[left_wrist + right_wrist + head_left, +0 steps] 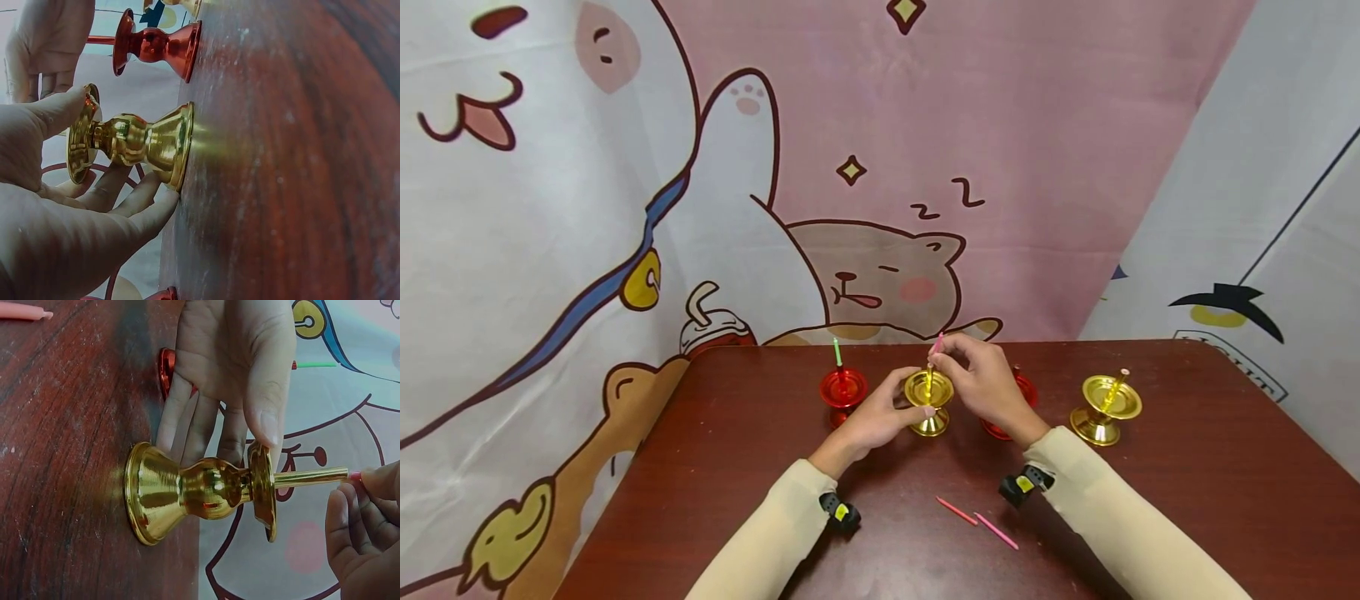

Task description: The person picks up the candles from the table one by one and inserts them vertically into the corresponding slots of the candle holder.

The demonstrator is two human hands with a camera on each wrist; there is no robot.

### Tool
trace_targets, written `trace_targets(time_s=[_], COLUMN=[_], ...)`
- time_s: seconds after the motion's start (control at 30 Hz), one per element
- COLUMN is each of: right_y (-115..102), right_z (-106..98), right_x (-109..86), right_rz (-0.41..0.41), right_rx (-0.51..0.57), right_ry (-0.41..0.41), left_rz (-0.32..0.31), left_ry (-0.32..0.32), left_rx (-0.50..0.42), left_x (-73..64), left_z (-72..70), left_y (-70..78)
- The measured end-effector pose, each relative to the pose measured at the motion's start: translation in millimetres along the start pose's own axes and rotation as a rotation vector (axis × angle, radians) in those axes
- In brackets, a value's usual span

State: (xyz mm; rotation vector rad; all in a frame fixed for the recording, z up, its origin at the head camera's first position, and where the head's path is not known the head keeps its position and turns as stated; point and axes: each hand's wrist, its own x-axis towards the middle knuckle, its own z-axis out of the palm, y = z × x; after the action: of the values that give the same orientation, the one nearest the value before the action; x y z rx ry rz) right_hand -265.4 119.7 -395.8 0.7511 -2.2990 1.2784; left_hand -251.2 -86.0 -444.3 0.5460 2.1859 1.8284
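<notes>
A gold candle holder (pixel 931 425) stands upright on the table, with a wide dish and a thin tube (pixel 309 477) rising from it. My left hand (pixel 877 417) steadies it, thumb at the dish and fingers curled about the stem and base, as the left wrist view (pixel 125 140) shows. Over the tube, my right hand (pixel 983 379) pinches a thin pink candle (pixel 938 342) between thumb and fingertips. The candle's lower end meets the tube's mouth in the right wrist view; how deep it sits cannot be seen.
Left of the hands stands a red holder (pixel 843 390) bearing a green candle (pixel 838 353). Another red holder (pixel 1026 390) is partly hidden behind my right hand. Farther right is a second gold holder (pixel 1096 427). An orange-red candle (pixel 957 510) and a pink candle (pixel 997 531) lie in front.
</notes>
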Motion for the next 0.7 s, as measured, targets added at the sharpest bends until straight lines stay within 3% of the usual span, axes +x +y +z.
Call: trace_targets(time_s=[0.7], right_y=[4.5], right_z=[2.3], right_x=[1.6], right_rz=[-0.102], right_rx=[-0.090], right_ry=[-0.033], left_rz=[0.000], left_ry=[-0.003], left_rx=[0.003], left_x=[0.1], left_z=[0.1], left_y=[0.2])
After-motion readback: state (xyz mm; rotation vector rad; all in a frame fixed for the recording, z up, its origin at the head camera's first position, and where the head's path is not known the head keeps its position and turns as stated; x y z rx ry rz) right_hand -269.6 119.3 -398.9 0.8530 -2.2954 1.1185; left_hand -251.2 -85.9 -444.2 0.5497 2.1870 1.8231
